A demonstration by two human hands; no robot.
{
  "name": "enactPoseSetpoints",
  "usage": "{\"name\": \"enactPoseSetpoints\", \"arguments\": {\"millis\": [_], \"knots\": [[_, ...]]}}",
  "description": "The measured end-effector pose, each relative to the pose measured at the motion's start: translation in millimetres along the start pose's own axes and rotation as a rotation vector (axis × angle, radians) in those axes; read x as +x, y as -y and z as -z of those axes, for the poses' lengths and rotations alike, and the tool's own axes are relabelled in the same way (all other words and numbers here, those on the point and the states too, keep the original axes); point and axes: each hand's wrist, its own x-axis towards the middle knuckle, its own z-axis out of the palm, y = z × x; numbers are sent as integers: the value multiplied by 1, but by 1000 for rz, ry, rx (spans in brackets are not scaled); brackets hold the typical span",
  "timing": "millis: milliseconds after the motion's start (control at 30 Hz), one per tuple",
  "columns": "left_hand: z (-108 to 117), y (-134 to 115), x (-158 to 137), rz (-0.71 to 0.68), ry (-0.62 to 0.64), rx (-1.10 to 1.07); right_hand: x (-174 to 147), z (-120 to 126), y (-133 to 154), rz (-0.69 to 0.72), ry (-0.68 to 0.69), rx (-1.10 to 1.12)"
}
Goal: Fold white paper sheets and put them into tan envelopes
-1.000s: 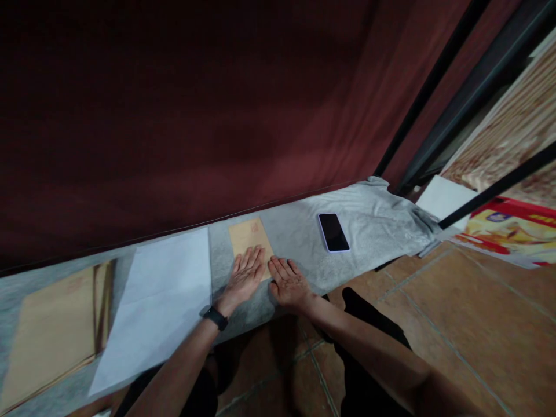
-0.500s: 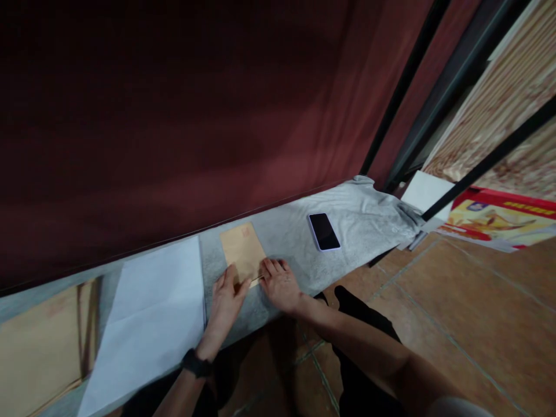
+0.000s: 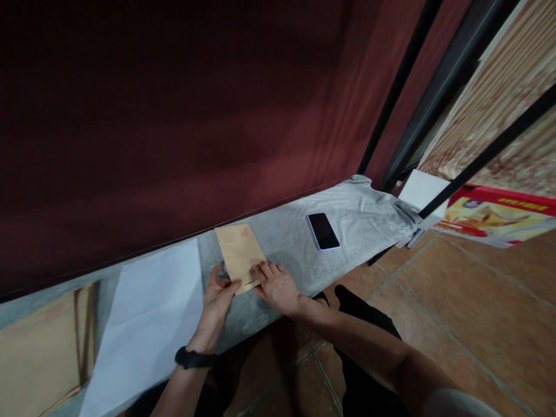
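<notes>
Evidently you had a light piece to manage: the small brown envelope [image 3: 237, 249] lay on the grey cloth [image 3: 295, 231] in front of you, its far end untouched and its near end between your hands. Your left hand [image 3: 219, 295] was partly curled around the near left corner, thumb at the near edge and forefinger raised just beside the left side; you could not have told from this view whether any fingertip went beneath the paper. Your right hand [image 3: 278, 286] lay with its fingers close together over the near right corner, and its grip underneath was hidden too. A dark line crossed the near end above a narrow paler strip, which looked like a flap or a mouth. The paper seemed thin yet fairly stiff, likely to crease under a hard pinch and to tear if tugged unevenly, so the two near corners seemed the best places for you to hold, with light thumbs and flat fingers. The soft cloth probably gave some drag but little firm backing for pressing a crease. Well to the right lay a phone [image 3: 324, 231], apart from your hands; to the left, near your left hand, lay a large white sheet [image 3: 152, 313], with larger brown envelopes [image 3: 39, 347] beyond it, broader and probably floppier than your small one.
</notes>
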Motion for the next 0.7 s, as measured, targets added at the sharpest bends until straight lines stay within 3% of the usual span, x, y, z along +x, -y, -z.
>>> {"name": "enactPoseSetpoints", "arguments": {"millis": [100,167,267,400,500,700], "knots": [[-13,-26,-7,71,62,-125,1,5,-3,-50,3,11],[-27,-42,-8,33,84,-195,3,8,-10,-135,-12,72],[-49,-55,-4,-14,125,-323,11,9,-27,-357,-101,366],[-81,-47,5,61,143,-277,18,2,-52,-664,-348,1174],[-108,-36,13,60,204,-220,16,-6,-60,-763,-420,1684],[-147,-21,31,0,197,-81,3,-5,-68,-802,-322,1897]]}}
